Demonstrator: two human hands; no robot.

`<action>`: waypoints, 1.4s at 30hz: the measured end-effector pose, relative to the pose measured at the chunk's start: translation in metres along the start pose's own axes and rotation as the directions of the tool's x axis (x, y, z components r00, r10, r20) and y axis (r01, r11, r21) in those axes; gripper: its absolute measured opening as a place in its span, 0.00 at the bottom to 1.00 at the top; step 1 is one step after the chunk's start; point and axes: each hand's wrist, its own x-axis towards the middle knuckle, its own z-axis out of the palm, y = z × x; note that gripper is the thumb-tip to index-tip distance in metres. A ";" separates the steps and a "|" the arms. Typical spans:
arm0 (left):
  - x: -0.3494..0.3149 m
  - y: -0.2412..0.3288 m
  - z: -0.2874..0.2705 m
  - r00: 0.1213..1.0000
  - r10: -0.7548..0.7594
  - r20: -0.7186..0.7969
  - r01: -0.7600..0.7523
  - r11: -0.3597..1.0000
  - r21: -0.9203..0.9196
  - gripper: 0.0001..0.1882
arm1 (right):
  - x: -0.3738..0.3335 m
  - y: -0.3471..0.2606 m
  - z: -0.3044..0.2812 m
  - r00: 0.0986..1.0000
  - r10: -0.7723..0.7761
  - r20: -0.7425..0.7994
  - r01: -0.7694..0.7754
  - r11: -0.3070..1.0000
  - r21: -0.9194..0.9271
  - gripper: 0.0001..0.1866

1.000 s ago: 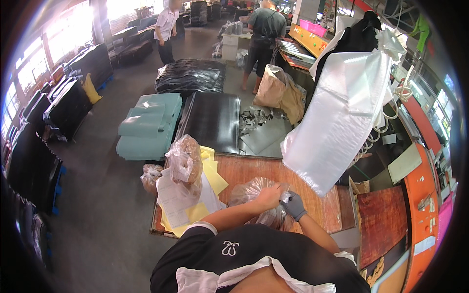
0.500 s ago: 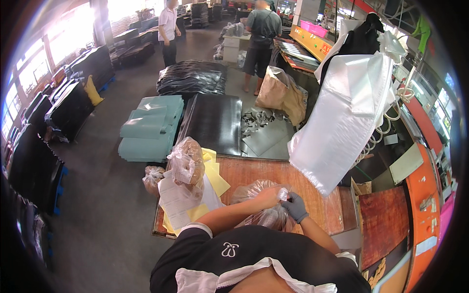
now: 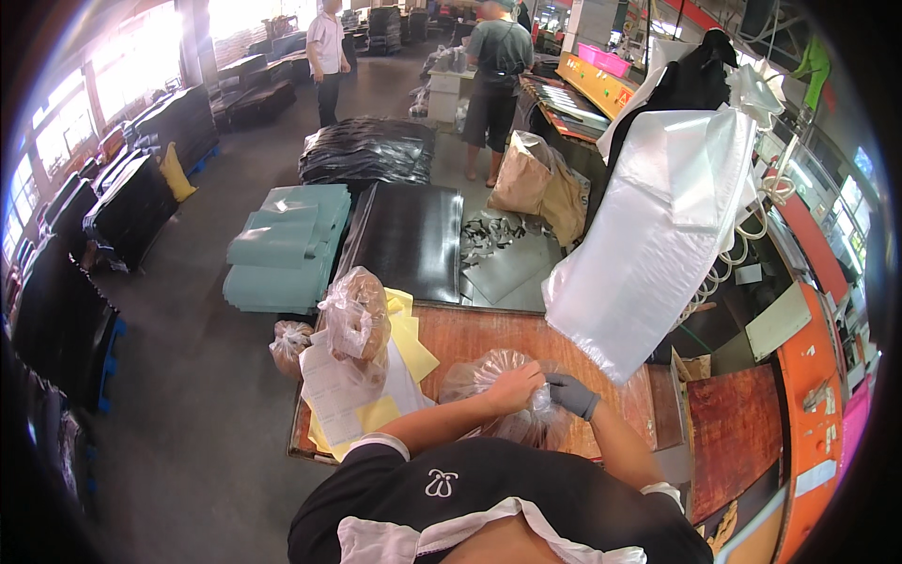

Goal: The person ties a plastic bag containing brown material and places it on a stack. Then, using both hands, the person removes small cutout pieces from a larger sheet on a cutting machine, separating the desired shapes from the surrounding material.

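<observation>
A clear plastic bag (image 3: pixel 467 377) stands on the brown wooden table in front of my body. Its contents are hard to make out through the crinkled film. My bare left hand (image 3: pixel 516 386) is closed on the gathered top of this bag. Close beside it, my right hand (image 3: pixel 572 396), in a grey glove, has its fingers curled on the same bunched plastic. A whitish twist of film shows just under the fingers. My forearm and chest hide part of the bag's near side.
Left on the wooden table (image 3: pixel 489 329) are a tied bag of brown pieces (image 3: pixel 359 324) and white and yellow papers (image 3: pixel 343 399). Beyond lie black sheets (image 3: pixel 409 240) and green sheets (image 3: pixel 287 249). Clear plastic sleeves (image 3: pixel 648 244) hang at the right. Two people stand farther back.
My hands have shifted slightly on the bag's neck, the right wrist turning and its elbow moving outward. The whitish twist of film now sits lower, beneath the fingers.
</observation>
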 end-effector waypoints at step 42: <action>-0.009 -0.009 -0.014 0.969 0.239 0.059 -0.241 0.970 0.021 0.11 | 0.026 -0.043 0.001 0.832 -0.396 0.390 0.539 0.407 -0.737 0.10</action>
